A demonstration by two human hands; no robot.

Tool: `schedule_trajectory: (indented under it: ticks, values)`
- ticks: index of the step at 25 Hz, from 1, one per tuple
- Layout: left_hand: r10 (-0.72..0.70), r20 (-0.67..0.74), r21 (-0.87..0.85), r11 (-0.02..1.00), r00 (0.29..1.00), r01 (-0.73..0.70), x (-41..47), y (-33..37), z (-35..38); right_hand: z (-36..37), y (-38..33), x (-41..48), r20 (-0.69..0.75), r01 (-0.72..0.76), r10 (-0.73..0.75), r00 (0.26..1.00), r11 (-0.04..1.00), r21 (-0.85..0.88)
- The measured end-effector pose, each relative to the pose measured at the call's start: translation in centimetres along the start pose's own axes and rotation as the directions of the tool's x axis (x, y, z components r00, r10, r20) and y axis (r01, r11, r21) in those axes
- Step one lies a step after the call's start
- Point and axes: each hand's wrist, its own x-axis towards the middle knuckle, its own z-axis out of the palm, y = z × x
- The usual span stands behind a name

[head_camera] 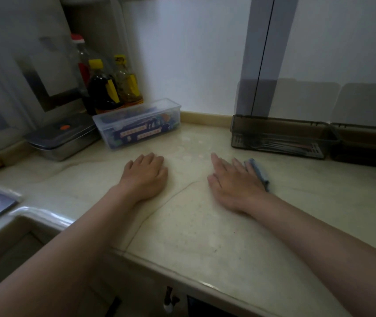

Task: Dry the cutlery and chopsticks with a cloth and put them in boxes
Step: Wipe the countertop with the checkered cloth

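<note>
Two flat hands, fingers released: left hand [144, 177] alone, right hand [235, 180] touching a bunched blue cloth [260, 173].

The counter [193, 225] is gleaming like polished stone. The boxes [280, 131] are showing smoky plastic, the tub [136, 124] clear plastic, the tin [61, 139] dull metal, the cloth [260, 172] matt fabric.

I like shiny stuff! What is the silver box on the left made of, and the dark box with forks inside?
The silver box looks like brushed steel: a dull grey sheen on its side. The dark cutlery box looks like smoky see-through plastic, probably: cutlery shows through its wall.
</note>
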Motion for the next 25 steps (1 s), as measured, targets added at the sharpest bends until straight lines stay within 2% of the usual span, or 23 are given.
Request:
schedule_trajectory:
  ticks: [3, 6, 7, 8, 9, 11, 13, 15, 16, 18, 20, 22, 23, 25]
  values:
    - [-0.012, -0.012, -0.007, 1.000, 1.000, 0.011, -0.2, 0.2, 0.1, -0.5, 0.1, 1.8, -0.004, 0.005, -0.005, 1.000, 0.990, 0.139]
    - [0.000, -0.023, 0.003, 1.000, 1.000, 0.000, -0.1, 0.1, 0.1, -0.7, 2.3, 0.8, 0.045, -0.156, 0.155, 0.987, 0.988, 0.003]
    - [0.004, -0.026, 0.002, 1.000, 1.000, -0.004, 0.0, 0.0, 0.1, -0.7, 2.3, -0.2, 0.067, -0.154, 0.156, 0.985, 0.987, -0.035]
    - [0.010, -0.029, 0.004, 1.000, 1.000, -0.010, 0.1, 0.1, 0.2, -0.5, 1.8, -1.4, 0.075, -0.076, 0.081, 0.994, 0.994, -0.079]
    - [0.014, -0.031, 0.007, 1.000, 0.999, -0.013, 0.2, 0.1, 0.3, 0.1, 0.8, -3.3, 0.072, 0.078, -0.069, 0.995, 0.990, -0.117]
    - [0.015, -0.042, 0.016, 1.000, 0.999, -0.014, 0.3, 0.0, 0.4, 1.2, -2.9, -8.5, 0.091, 0.443, -0.435, 0.896, 0.889, -0.118]
    - [0.004, -0.038, 0.018, 1.000, 0.999, -0.004, 0.5, -0.4, 0.5, 0.9, -4.2, -10.6, 0.118, 0.540, -0.535, 0.836, 0.842, -0.011]
    - [-0.002, -0.025, 0.024, 1.000, 1.000, 0.003, 0.5, -0.3, 0.7, 0.5, -2.1, -7.1, 0.067, 0.461, -0.457, 0.887, 0.884, -0.072]
    - [-0.006, -0.027, 0.028, 1.000, 1.000, 0.007, 0.4, -0.2, 0.6, 0.2, -0.6, -4.1, 0.048, 0.391, -0.388, 0.920, 0.913, -0.117]
    - [-0.011, -0.033, 0.032, 0.999, 0.999, 0.012, 0.2, 0.1, 0.7, -0.8, 2.4, 0.8, 0.037, 0.196, -0.194, 0.980, 0.975, -0.102]
    - [-0.007, -0.039, 0.036, 0.999, 0.999, 0.008, 0.1, 0.2, 0.4, -0.5, 3.6, 2.7, 0.027, 0.117, -0.115, 0.993, 0.986, -0.115]
    - [-0.011, -0.031, 0.026, 1.000, 0.999, 0.011, 0.2, 0.1, 0.3, 0.0, 2.0, 0.6, 0.033, 0.172, -0.169, 0.985, 0.974, -0.150]
    - [-0.007, -0.028, 0.028, 1.000, 1.000, 0.008, 0.2, 0.1, 0.3, 0.3, 0.6, -1.7, 0.040, 0.247, -0.244, 0.969, 0.958, -0.147]
    - [-0.002, -0.033, 0.026, 1.000, 0.999, 0.003, 0.4, 0.0, 0.4, 1.0, -2.4, -7.2, 0.070, 0.456, -0.451, 0.890, 0.883, -0.113]
